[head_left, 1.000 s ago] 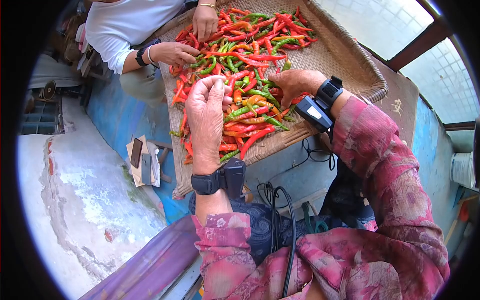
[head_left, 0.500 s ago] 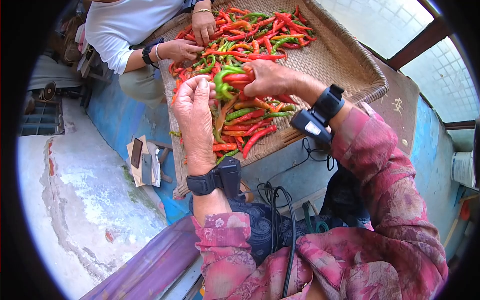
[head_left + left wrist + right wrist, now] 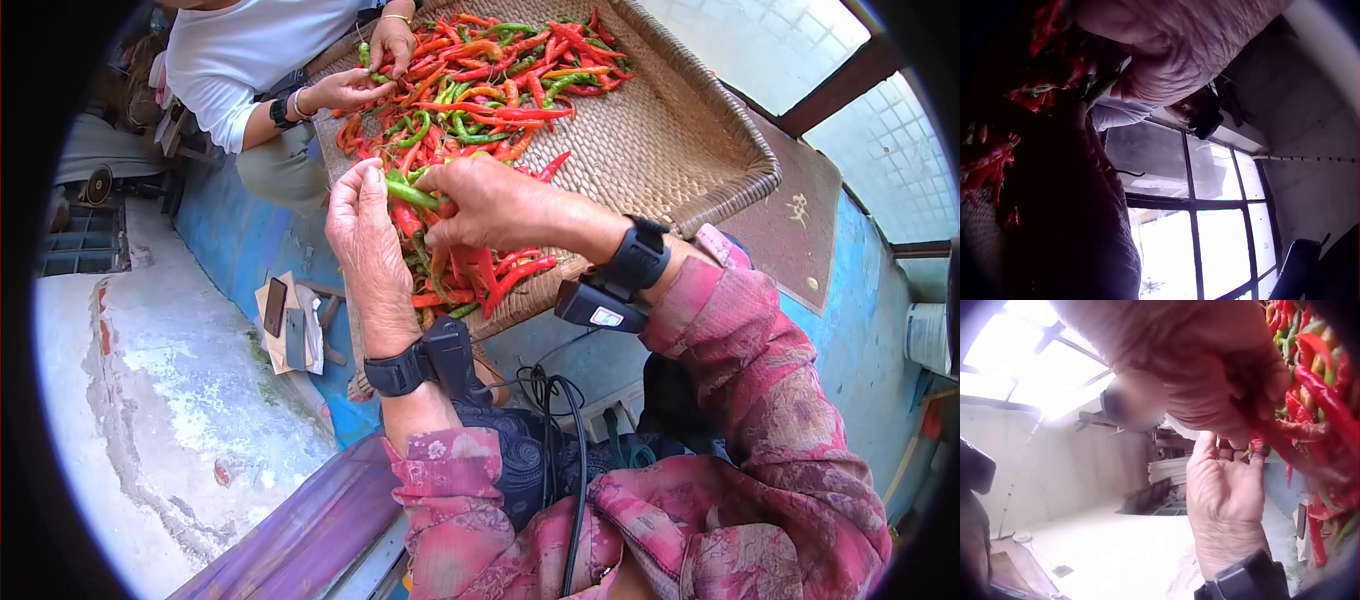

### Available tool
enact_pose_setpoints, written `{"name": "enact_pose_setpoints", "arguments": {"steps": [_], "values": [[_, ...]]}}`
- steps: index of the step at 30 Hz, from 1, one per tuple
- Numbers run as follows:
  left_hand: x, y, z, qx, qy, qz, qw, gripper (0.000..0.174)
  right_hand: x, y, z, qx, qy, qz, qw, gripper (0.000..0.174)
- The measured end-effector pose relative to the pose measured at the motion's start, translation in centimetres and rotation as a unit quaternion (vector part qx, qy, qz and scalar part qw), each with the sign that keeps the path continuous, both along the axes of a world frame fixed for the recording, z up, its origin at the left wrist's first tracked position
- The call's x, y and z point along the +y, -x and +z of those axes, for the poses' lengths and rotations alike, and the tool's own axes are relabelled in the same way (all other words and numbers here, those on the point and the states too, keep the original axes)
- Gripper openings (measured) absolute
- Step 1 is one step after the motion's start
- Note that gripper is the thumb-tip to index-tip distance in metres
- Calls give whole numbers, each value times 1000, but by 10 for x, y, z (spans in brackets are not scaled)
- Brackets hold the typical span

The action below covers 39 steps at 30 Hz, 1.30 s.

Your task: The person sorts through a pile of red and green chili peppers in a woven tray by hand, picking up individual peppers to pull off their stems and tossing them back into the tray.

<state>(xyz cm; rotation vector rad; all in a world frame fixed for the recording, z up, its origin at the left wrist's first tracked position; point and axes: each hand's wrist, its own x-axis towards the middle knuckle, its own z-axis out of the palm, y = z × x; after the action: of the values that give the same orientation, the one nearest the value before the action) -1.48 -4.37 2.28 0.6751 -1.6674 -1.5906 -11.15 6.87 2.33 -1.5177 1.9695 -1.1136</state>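
Observation:
My right hand (image 3: 500, 205) grips several chili peppers above the near part of the pile. A green chili pepper (image 3: 412, 195) sticks out of its fingers toward my left hand (image 3: 368, 245). The left thumb and fingertips are bent together and pinch the tip end of that green pepper. In the right wrist view a red chili pepper (image 3: 1282, 447) shows under the right fingers, and the left palm (image 3: 1229, 487) faces this camera. Below both hands lies the pile of red, orange and green chili peppers (image 3: 480, 90) in a woven tray (image 3: 650, 120).
Across the tray, another person's hands (image 3: 350, 88) handle a green pepper. The tray's raised rim (image 3: 735, 185) runs along the right. Black cables (image 3: 560, 390) hang by my lap. A phone (image 3: 275, 306) lies on papers at the left, and a white bucket (image 3: 928, 338) stands far right.
My right hand went from the pile's right side to beside my left hand, taking up peppers. My left hand shifted slightly left. The other person's hands rose a little with a green pepper.

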Motion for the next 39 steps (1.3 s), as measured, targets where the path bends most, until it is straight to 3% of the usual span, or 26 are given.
{"name": "enact_pose_setpoints", "arguments": {"steps": [2, 10, 12, 17, 19, 21, 23, 24, 27, 30, 31, 32, 36, 38, 39], "values": [[1, -1, 2, 3, 12, -6, 1000, 19, 1, 8, -1, -50, 52, 17, 997, 33], [8, -1, 10, 16, 48, -2, 999, 14, 4, 7, -1, -99, 32, 10, 995, 32], [10, -1, 16, 92, 27, 33, 995, 16, 5, 8, 2, -199, 11, 14, 980, 32], [2, -8, 24, 157, 56, 121, 979, 23, 6, 17, 3, -238, 38, -12, 970, 23], [2, -14, 28, 185, 20, 54, 981, 25, 3, 19, 3, -293, 71, -43, 952, 19], [9, -9, 27, 153, 12, 52, 987, 34, 2, 20, 2, -255, 57, -32, 965, 21], [12, -9, 22, 75, -7, -72, 995, 53, -4, 16, -4, -196, 125, -10, 973, 28], [17, -8, 22, 58, -10, -90, 994, 61, -1, 13, 3, -146, 114, -14, 983, 32], [13, -3, 16, -51, 51, -97, 993, 33, -2, 7, 1, -146, 127, 13, 981, 30], [13, -3, 12, -17, 23, -51, 998, 23, 4, 9, 5, -97, 83, 42, 991, 31], [13, -2, 11, -18, 24, -52, 998, 23, 6, 9, 6, -67, 54, 67, 994, 33], [11, -3, 12, 0, 6, -42, 999, 22, 9, 9, 9, -117, 1, 74, 990, 33], [13, -2, 16, 25, -16, -12, 999, 22, 13, 15, 9, -156, -9, 80, 984, 29], [12, -3, 18, 31, -17, 0, 999, 24, 15, 26, 12, -138, -5, 68, 988, 30], [11, -4, 19, 62, -67, -13, 996, 26, 19, 31, 16, -137, 0, 15, 990, 30]]}}
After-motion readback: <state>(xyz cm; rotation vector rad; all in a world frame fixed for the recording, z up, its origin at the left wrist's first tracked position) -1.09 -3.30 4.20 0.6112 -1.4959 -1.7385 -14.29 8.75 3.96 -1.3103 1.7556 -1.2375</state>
